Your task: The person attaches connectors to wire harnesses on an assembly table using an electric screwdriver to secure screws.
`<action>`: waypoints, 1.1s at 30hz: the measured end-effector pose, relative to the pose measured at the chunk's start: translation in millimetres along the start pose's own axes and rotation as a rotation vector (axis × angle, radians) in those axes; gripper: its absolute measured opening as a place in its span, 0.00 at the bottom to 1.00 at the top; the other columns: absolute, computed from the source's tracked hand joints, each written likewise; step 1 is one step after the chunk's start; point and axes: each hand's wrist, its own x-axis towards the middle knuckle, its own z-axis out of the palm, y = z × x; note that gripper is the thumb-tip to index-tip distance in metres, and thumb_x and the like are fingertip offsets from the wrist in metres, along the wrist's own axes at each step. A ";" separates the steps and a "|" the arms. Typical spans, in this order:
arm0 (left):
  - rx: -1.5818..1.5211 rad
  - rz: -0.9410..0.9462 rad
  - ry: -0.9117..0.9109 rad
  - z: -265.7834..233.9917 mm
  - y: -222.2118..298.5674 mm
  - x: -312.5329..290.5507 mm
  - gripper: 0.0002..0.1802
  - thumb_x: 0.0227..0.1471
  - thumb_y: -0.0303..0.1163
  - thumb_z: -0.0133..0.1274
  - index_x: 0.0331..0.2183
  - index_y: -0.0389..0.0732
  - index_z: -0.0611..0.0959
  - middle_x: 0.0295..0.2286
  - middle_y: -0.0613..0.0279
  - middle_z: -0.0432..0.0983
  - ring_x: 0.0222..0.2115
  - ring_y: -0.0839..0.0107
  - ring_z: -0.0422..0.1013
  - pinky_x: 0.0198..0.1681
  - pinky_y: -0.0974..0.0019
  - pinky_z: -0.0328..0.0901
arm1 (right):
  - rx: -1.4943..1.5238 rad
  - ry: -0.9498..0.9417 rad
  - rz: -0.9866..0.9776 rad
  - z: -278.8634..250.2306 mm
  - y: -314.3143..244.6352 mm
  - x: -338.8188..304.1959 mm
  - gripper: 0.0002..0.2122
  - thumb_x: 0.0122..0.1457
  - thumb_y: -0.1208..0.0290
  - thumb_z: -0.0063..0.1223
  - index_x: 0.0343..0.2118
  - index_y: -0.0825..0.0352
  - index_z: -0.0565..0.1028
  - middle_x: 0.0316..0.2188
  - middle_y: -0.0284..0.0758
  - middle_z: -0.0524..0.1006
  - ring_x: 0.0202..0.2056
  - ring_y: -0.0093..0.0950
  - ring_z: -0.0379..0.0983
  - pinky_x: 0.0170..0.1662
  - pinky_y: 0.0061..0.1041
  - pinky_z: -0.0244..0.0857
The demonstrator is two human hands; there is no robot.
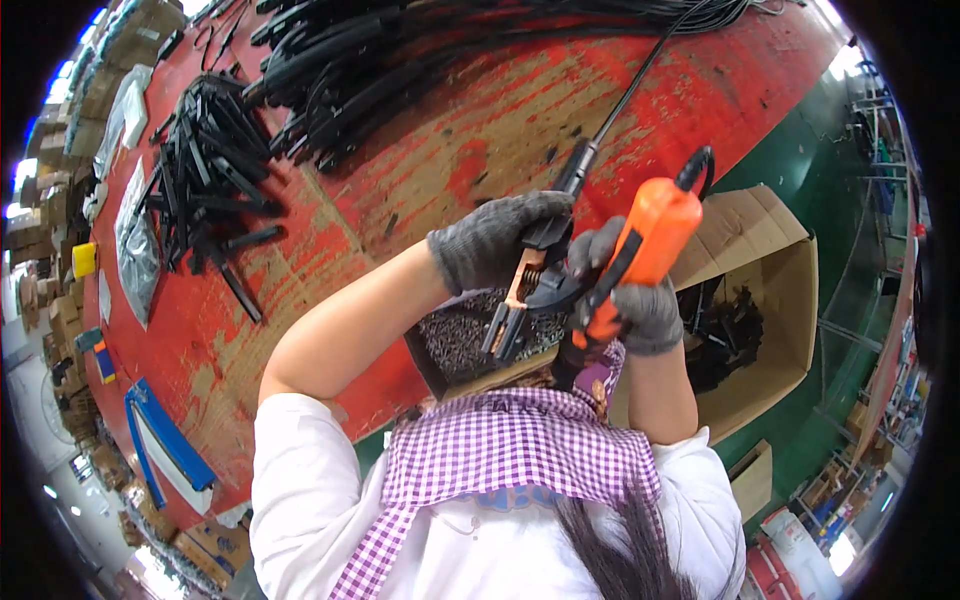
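My left hand [490,240], in a dark grey knit glove, is closed around a welding electrode holder [517,293] with black insulating parts, a copper-coloured jaw and a coil spring. A black cable [630,92] runs from its far end up across the table. In my right hand [648,318], gloved too, is an orange power tool [662,228] that looks like an electric screwdriver, tilted, its cord leaving the top. Some of that hand's fingers reach toward the holder's side. Fingers and the black parts hide where the tool's tip is.
Below my hands sits a tray of small metal screws [455,345]. A cardboard box [790,325] with black parts stands at the right. On the worn red table [420,185] lie a heap of black plastic pieces [215,160], bundled black cables [400,45] and a blue-edged item [170,440].
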 end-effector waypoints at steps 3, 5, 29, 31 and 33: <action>-0.490 -0.368 0.149 2.3 -6.6 -27.3 0.18 0.48 0.39 0.47 0.39 0.39 0.71 0.32 0.62 0.71 0.35 0.73 0.67 0.39 0.71 0.62 | 0.040 0.011 -0.044 -11.7 12.2 11.5 0.21 0.37 0.68 0.58 0.35 0.70 0.66 0.32 0.41 0.69 0.29 0.28 0.70 0.27 0.24 0.67; -0.549 -0.334 0.136 -4.1 -18.6 -39.6 0.19 0.49 0.42 0.46 0.39 0.39 0.71 0.31 0.61 0.71 0.33 0.73 0.68 0.38 0.70 0.63 | 0.094 0.104 0.078 -6.0 6.9 8.7 0.22 0.38 0.68 0.57 0.37 0.70 0.65 0.36 0.46 0.68 0.28 0.30 0.71 0.28 0.26 0.68; -1.586 0.031 -0.340 -40.5 -70.1 -57.0 0.20 0.52 0.35 0.42 0.44 0.35 0.61 0.33 0.47 0.67 0.17 0.78 0.66 0.14 0.81 0.65 | -0.278 0.258 -0.619 5.6 19.2 -18.6 0.16 0.45 0.69 0.50 0.36 0.67 0.62 0.32 0.44 0.70 0.27 0.32 0.68 0.31 0.31 0.62; -1.510 0.013 -0.258 -35.9 -66.2 -60.2 0.17 0.52 0.34 0.42 0.41 0.35 0.61 0.29 0.52 0.68 0.13 0.81 0.64 0.11 0.83 0.62 | -0.283 0.252 -0.632 6.3 21.4 -16.9 0.16 0.45 0.69 0.50 0.36 0.67 0.62 0.31 0.44 0.70 0.27 0.32 0.68 0.31 0.31 0.62; -1.245 0.003 -0.104 -32.5 -64.5 -63.6 0.17 0.51 0.34 0.42 0.41 0.36 0.61 0.27 0.54 0.68 0.12 0.83 0.62 0.10 0.84 0.59 | -0.288 0.244 -0.643 7.2 22.4 -15.9 0.16 0.45 0.69 0.50 0.36 0.67 0.62 0.31 0.44 0.70 0.27 0.32 0.68 0.31 0.32 0.62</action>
